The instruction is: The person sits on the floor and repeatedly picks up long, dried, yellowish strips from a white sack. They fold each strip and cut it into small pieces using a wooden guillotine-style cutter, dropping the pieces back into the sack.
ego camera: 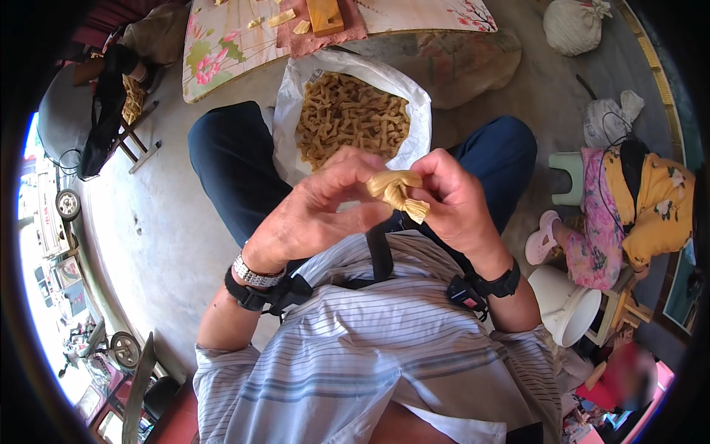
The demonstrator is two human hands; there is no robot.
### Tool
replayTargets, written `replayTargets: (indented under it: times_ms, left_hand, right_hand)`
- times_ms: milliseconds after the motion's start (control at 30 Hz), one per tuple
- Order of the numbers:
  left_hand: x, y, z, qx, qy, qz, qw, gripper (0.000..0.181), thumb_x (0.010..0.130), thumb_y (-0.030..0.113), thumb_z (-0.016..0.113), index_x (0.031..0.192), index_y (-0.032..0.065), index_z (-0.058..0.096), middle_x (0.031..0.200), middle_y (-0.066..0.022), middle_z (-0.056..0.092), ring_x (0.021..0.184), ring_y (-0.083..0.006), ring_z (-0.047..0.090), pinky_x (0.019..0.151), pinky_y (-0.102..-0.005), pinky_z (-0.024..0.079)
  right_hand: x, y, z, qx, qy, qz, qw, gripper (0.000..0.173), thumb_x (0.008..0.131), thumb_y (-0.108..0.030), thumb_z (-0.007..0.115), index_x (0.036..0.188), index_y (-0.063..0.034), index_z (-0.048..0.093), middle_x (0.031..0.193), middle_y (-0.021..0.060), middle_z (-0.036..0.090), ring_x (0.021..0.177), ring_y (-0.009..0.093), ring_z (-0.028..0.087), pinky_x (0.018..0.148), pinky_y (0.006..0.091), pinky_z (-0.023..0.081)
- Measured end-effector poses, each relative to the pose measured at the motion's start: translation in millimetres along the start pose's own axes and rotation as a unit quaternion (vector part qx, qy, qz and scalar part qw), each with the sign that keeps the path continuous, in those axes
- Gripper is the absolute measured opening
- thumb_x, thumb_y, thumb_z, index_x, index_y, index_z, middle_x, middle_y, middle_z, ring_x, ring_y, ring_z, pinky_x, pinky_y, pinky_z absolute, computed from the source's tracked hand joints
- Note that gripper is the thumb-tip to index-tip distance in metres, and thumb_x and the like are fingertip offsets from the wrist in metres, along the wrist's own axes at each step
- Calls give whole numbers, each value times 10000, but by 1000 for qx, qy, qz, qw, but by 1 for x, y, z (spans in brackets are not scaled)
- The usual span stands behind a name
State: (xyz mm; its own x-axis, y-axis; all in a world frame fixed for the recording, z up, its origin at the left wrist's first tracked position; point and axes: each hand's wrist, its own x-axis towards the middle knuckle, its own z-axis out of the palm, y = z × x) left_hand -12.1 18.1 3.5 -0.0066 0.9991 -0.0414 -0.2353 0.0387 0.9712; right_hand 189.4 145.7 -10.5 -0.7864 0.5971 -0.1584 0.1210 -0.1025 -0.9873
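A pale yellow, pleated strip bent into a loose knot [396,191] is held between my two hands above my lap. My left hand [327,205] pinches its left side between thumb and fingers. On its right side, the fingers and thumb of my right hand [457,200] grip it near the short fanned end. Just beyond my hands, between my knees, stands an open white woven sack [419,105] filled with many small tan twisted pieces [355,114].
A floral-patterned table [249,50] holds a wooden block [324,19] on a reddish cloth [288,41] and several yellow pieces. Other people sit at the left and right. A white bucket [577,316], a green stool [566,177] and tied sacks [574,28] stand at the right.
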Motion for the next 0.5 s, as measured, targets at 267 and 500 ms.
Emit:
replayTargets:
  times_ms: [267, 500]
  left_hand:
    - [20, 22, 21, -119, 125, -76, 982, 156, 966, 2, 723, 1041, 72, 606, 968, 51, 611, 1019, -53, 581, 894, -251, 495]
    - [21, 21, 27, -13, 85, -24, 996, 161, 964, -27, 692, 1027, 62, 572, 1034, 12, 577, 985, -73, 557, 900, -254, 471]
  right_hand:
    - [1, -13, 14, -184, 24, -170, 968, 359, 959, -182, 788, 1163, -69, 515, 821, 172, 705, 755, 380, 752, 610, 387, 571]
    - [-7, -12, 6, -161, 31, -162, 973, 322, 924, -177, 802, 1075, -58, 543, 820, 127, 704, 705, 282, 744, 595, 347, 556]
